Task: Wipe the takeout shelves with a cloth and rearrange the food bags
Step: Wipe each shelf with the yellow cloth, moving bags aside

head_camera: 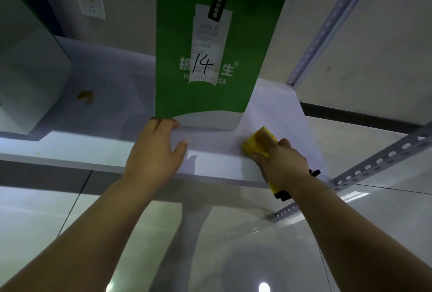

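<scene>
At the upper left of the frame a pale grey box (30, 69) sits on the flat white shelf board (105, 149), with a white wall socket (90, 3) on the wall behind it. Just right of the box we see a small brown stain (85, 97) on the board. It is well apart from the cloth and not yet wiped.

In the middle stands the tall green and white paper food bag (210, 95), upright, with a receipt marked 14 on its face. Our left hand (155, 151) lies on the board at the bag's lower left corner. Its fingers (164, 123) are bent against the base and the thumb is spread clear. We cannot tell whether they pinch the paper or only press on it.

To the right, our right hand (280, 158) is clenched round the folded yellow cloth (258, 142). It presses the cloth onto the board just beside the bag's lower right corner, near the front edge. Further right, a perforated grey metal upright (327, 25) rises along the shelf's end.

We judge the main risk to be the bag. It is tall and light-looking, and a low push from the left hand could tip it backward or make it twist rather than slide. If the cloth is damp, a stroke under the bag's corner could soften the paper base. A hurried sweep could also run the right hand into the upright, or leave the stain at the left untouched.
</scene>
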The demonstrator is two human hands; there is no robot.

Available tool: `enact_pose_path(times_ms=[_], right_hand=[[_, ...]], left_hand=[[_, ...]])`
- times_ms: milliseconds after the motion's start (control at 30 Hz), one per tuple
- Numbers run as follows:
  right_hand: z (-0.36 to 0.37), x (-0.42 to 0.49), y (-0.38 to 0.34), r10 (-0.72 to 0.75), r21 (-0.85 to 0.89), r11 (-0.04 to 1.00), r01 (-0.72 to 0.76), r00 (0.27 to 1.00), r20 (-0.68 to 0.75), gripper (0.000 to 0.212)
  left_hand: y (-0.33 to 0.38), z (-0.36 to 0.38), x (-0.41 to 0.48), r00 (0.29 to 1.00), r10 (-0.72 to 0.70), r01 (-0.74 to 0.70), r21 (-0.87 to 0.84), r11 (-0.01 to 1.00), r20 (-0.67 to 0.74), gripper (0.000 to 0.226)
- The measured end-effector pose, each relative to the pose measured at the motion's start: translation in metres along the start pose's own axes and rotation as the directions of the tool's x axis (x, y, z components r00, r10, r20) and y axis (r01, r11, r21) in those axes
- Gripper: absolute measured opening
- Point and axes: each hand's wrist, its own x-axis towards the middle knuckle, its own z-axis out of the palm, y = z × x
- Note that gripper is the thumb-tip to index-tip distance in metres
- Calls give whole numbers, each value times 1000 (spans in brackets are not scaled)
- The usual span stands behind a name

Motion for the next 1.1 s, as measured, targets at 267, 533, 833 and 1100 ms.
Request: enact_pose_path(times_ms=[267,533,833,1100], right_hand=[[1,-40,-56,-242,185,949,256,966,-95,60],[1,-38,-183,-500,220,831,511,859,-108,61],[36,-15,-280,-551,-51,834,550,835,4,52],[43,54,-337,-324,-1,946,324,945,-50,45]], left_hand=[[-31,-51,-30,994,-52,37,154,987,99,34],[-94,-109,-45,993,-108,90,283,955,48,31],[-147,-124,-28,979,-42,-39,383,923,198,26],[-158,-125,-21,992,49,-84,317,945,118,12]])
